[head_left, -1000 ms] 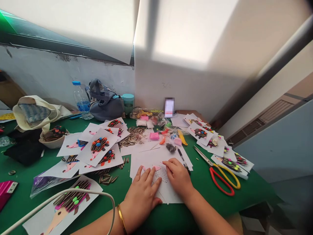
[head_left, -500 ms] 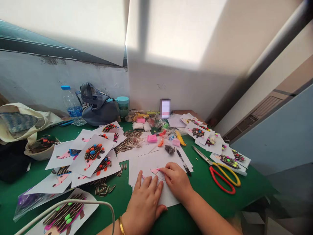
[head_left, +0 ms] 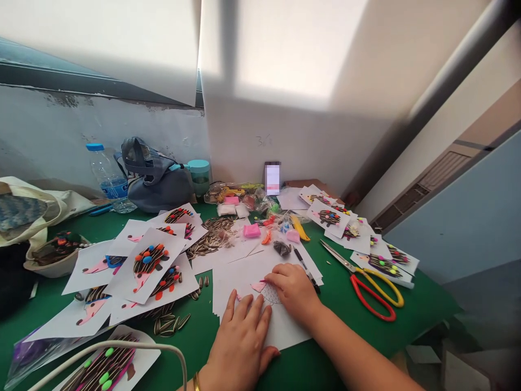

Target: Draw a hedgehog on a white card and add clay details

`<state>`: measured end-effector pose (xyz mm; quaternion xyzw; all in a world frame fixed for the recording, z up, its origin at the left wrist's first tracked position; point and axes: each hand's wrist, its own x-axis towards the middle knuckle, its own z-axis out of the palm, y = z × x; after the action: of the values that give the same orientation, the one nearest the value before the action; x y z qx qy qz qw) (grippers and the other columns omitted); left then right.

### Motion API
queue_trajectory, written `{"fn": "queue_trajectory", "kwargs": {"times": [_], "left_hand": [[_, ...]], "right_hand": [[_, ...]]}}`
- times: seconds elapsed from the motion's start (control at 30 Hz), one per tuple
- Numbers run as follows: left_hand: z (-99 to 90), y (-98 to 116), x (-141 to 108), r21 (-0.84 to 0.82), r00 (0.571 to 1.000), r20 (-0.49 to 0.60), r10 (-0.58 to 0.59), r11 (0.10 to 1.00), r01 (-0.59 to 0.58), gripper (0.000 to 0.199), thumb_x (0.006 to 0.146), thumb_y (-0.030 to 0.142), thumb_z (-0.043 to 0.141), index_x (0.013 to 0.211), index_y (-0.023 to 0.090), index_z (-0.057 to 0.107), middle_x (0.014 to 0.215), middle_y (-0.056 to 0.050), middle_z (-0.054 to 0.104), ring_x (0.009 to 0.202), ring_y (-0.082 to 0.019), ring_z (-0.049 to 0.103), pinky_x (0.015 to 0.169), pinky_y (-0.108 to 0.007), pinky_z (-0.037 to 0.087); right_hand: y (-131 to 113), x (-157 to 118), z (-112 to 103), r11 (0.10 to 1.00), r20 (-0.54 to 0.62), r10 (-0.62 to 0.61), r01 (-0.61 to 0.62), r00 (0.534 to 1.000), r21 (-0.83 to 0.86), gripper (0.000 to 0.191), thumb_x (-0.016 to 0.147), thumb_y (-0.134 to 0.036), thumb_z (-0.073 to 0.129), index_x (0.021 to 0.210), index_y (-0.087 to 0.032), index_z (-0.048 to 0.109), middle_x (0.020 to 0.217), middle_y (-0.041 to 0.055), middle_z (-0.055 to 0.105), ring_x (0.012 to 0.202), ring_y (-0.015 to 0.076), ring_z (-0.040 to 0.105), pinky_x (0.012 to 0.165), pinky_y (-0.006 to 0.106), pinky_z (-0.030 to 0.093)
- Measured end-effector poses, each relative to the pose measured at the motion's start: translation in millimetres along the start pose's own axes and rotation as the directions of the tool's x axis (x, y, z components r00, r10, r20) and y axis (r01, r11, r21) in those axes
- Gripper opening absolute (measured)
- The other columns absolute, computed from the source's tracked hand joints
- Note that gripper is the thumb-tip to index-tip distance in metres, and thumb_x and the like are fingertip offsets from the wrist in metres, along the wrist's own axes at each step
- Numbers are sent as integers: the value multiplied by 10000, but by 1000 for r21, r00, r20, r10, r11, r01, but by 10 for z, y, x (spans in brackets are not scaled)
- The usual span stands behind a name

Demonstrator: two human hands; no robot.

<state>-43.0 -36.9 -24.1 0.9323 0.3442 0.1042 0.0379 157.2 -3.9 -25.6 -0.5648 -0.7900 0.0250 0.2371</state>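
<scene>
My left hand (head_left: 243, 339) lies flat with its fingers spread on the lower left of a white sheet (head_left: 236, 273). A bit of pink clay shows by its fingertips. My right hand (head_left: 293, 290) has its fingers bent together at the edge of a flat pink clay piece (head_left: 258, 286) on the sheet; whether anything is pinched is too small to tell. Beside the clay a drawn pattern of small marks (head_left: 272, 295) shows, partly under my right hand. A pink clay lump (head_left: 251, 231) and a dark clay lump (head_left: 282, 248) lie beyond.
Scissors (head_left: 354, 267) and a black pen (head_left: 306, 266) lie to the right. Cards with seed-covered animals (head_left: 148, 260) overlap at left, others (head_left: 328, 217) at right. Sunflower seeds (head_left: 211, 233) are heaped behind. A phone (head_left: 272, 178) stands at the back; a cable (head_left: 122, 344) crosses the front left.
My right hand has shifted slightly on the sheet, and more of the drawn pattern shows. My left hand stays flat. The view has turned a little.
</scene>
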Motion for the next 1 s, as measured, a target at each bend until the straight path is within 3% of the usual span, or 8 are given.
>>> {"fn": "queue_trajectory", "kwargs": {"times": [0.23, 0.37, 0.53, 0.7, 1.0], "left_hand": [[-33, -11, 5, -10, 1000, 4, 2, 1000, -2, 591, 847, 612, 536, 1304, 241, 577, 1343, -106, 587, 1207, -344, 502, 1090, -640, 273], [-23, -20, 1, -7, 1000, 8, 7, 1000, -7, 597, 843, 612, 537, 1313, 245, 567, 1353, -101, 578, 1204, -346, 502, 1088, -646, 280], [-4, -35, 7, -1, 1000, 12, 15, 1000, -15, 607, 848, 620, 520, 1317, 238, 561, 1356, -102, 579, 1189, -348, 518, 1070, -649, 307], [2, -48, 5, -8, 1000, 16, 24, 1000, -24, 600, 853, 609, 519, 1326, 243, 553, 1372, -103, 568, 1189, -350, 525, 1062, -651, 318], [-12, -30, 5, -15, 999, 26, 23, 1000, -22, 603, 868, 606, 501, 1338, 231, 546, 1363, -121, 571, 1195, -349, 519, 1080, -676, 256]], "right_hand": [[34, 169, -83, 996, 51, -68, 71, 996, -61, 314, 814, -16, 556, 816, -287, 715, 814, -35, 702, 769, 125, 591, 933, 382, 239], [18, 165, -37, 998, 25, -29, 30, 999, -49, 336, 801, 6, 534, 848, -277, 708, 852, -18, 695, 820, 146, 585, 965, 401, 218], [-22, 136, 6, 1000, 33, 28, -28, 999, -4, 322, 810, 0, 530, 892, -263, 697, 882, 0, 674, 865, 166, 575, 916, 390, 249], [37, 81, -49, 991, -4, 119, -118, 993, 64, 165, 879, -149, 578, 916, -255, 698, 878, 12, 661, 850, 162, 588, 844, 355, 278], [2, 59, -96, 991, 25, 77, -79, 997, 105, 135, 867, -162, 615, 843, -257, 707, 839, -16, 662, 819, 131, 593, 833, 337, 269]]}}
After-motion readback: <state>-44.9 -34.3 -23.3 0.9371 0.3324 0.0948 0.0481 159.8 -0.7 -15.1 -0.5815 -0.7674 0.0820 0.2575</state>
